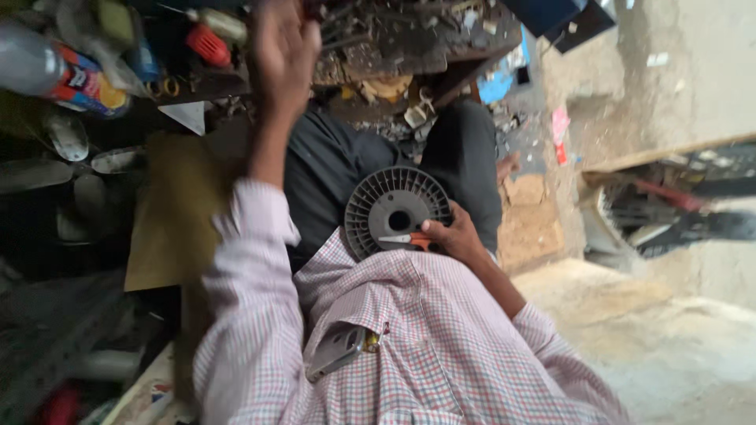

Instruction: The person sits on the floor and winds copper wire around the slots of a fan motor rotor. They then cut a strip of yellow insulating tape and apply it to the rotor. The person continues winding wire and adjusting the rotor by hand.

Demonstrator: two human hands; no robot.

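A grey round ribbed disc, like a fan or spool flange with a dark hole at its centre, rests on the person's lap against dark trousers, just above the hem of a checked shirt. The right hand lies at the disc's lower right edge, fingers curled and pressed around a small orange-handled tool, probably snips or a cutter, whose pale blade lies across the disc's face. The left hand is raised well away, up toward a cluttered workbench; it is motion-blurred, its fingertips run off the top edge, and I cannot tell whether it is spread or closed on anything. As a judgement, the work on the disc looks barely begun or paused: the disc appears whole, with the tool merely laid on it, and no cut or removed part shows. A phone pokes from the shirt pocket. To the left stand a spray can and a red-handled tool among dim, indistinct clutter. The bench's contents are a blurred heap, and the sandy ground to the right is too washed out to make out.
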